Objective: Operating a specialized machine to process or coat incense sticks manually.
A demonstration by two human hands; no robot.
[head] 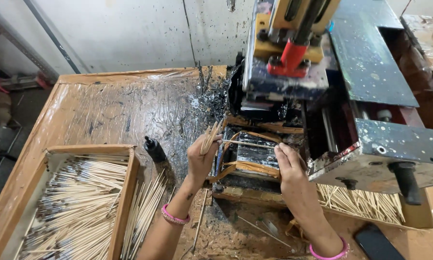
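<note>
My left hand [200,159] grips a small bundle of thin wooden sticks [209,136], held upright above the table. One single stick [247,143] lies across between both hands, its right end at the fingers of my right hand [287,163]. That hand rests against the paint-spattered metal machine [322,86], just in front of its black, ink-covered feed area [255,153]. Both wrists wear pink bangles.
A wooden tray [125,192] at the left holds many sticks with dark tips. More loose sticks [146,202] lie beside it. A small black bottle [154,148] stands on the plastic-covered table [120,106]. Plain sticks [361,202] fill a box under the machine. A dark phone [374,243] lies at bottom right.
</note>
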